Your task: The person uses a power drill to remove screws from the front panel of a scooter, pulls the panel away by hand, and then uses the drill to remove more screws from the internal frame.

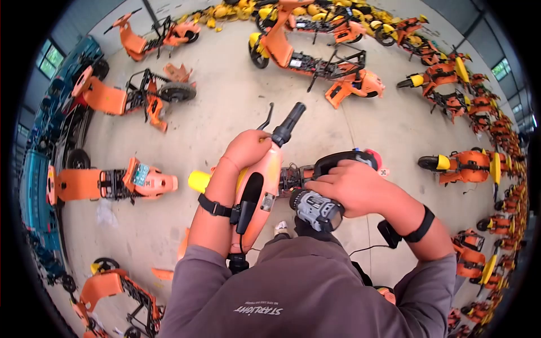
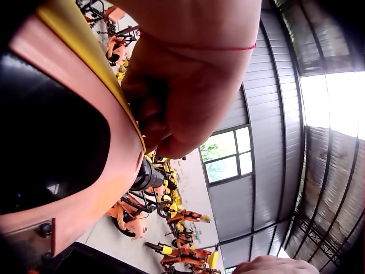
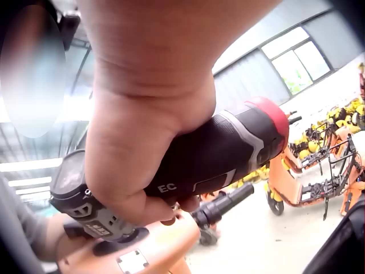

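An orange scooter's handlebar cover (image 1: 274, 164), with a dark oval inset, runs in front of the person's torso. Curled fingers of the left hand (image 1: 248, 149) hold the cover's front edge, close by the brake lever (image 1: 266, 116) and black handlebar grip (image 1: 290, 123). In the left wrist view, those fingers bend in at the cover's yellow-trimmed edge (image 2: 85, 54), and their tips are partly hidden. The right hand (image 1: 358, 188) grips a cordless drill (image 3: 199, 154) with a grey end and a red end. The drill is over the scooter's middle, right of the cover.
An orange scooter (image 1: 84, 183) stands at left, and another (image 1: 282, 48) stands farther forward with its rear panel hanging low. Rows of orange and yellow scooters (image 1: 470, 166) line the right side. Yellow parts (image 1: 231, 11) are heaped along the far wall. Teal vehicles (image 1: 39, 169) stand at far left.
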Demonstrator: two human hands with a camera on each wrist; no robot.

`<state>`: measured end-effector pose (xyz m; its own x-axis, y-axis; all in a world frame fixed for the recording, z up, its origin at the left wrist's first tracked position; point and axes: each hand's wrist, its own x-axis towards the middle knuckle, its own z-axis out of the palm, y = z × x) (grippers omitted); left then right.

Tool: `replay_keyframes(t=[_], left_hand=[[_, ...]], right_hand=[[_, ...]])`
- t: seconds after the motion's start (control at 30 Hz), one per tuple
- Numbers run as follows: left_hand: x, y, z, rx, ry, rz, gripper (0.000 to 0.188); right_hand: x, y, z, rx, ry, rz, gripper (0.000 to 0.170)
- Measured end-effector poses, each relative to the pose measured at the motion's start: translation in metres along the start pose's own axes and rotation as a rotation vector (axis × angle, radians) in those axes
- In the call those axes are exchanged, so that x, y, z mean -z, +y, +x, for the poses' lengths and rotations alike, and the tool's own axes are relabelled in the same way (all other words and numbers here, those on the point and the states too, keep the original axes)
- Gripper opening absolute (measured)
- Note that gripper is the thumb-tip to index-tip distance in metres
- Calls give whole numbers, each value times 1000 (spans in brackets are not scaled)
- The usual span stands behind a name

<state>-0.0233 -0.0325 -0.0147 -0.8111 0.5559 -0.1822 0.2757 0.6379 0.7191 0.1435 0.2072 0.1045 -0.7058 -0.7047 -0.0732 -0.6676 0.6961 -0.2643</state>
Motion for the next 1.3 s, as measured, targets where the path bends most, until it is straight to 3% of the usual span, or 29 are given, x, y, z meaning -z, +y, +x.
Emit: replay_keyframes(t=[0.03,0.1,0.13,0.2,0.23,0.3,0.33,0.4,0.43,0.5,0.6,0.7,0.77,0.83,0.87,1.0,1.17,1.3], left_hand=[[0,1,-1,-16,55,-33,36],[4,6,-7,-25,174,-36,34],[-6,-15,3,-102,305,-124,33],[10,25,-12,-70,313,-558,31],[19,60,-29,-39,283,-704,34],[17,98,-50,-137,165,-994,41],[10,109,-58,-214,9,-1212,46],[-7,138,-79,-127,-350,-1334,46],[-23,149,-91,-42,-476,-1344,44],[-64,150,-100,77,-709,-1362,40],[-114,136,-105,256,-834,-1373,33],[-139,115,-94,321,-845,-1351,36],[-144,104,-83,302,-824,-1340,36],[-142,101,-77,235,-755,-1278,36],[-138,99,-75,204,-760,-1256,34],[-120,110,-73,121,-730,-1198,31],[-121,103,-63,96,-679,-1173,31],[-121,103,-64,87,-701,-1113,36]], right_hand=[[8,-8,-21,-80,59,1,65],[7,-17,-66,-230,179,239,66],[-11,-20,-88,-292,286,402,62],[-60,-33,-122,-441,530,747,55],[-82,-43,-134,-510,674,938,51],[-120,-64,-154,-781,692,970,47],[-154,-69,-161,-822,729,1008,45],[-167,-81,-173,-925,705,1068,41],[-160,-99,-175,-993,649,1099,40],[-161,-122,-177,-1006,763,1046,39],[-171,-146,-173,-1079,806,1093,37],[-182,-157,-165,-1133,751,1116,41],[-205,-154,-159,-1196,530,1021,53],[-188,-166,-153,-1153,527,945,65],[-199,-162,-153,-1155,438,973,73],[-194,-170,-163,-1082,592,1018,56],[-191,-167,-194,-1157,622,987,52],[-143,-152,-205,-1038,638,879,51]])
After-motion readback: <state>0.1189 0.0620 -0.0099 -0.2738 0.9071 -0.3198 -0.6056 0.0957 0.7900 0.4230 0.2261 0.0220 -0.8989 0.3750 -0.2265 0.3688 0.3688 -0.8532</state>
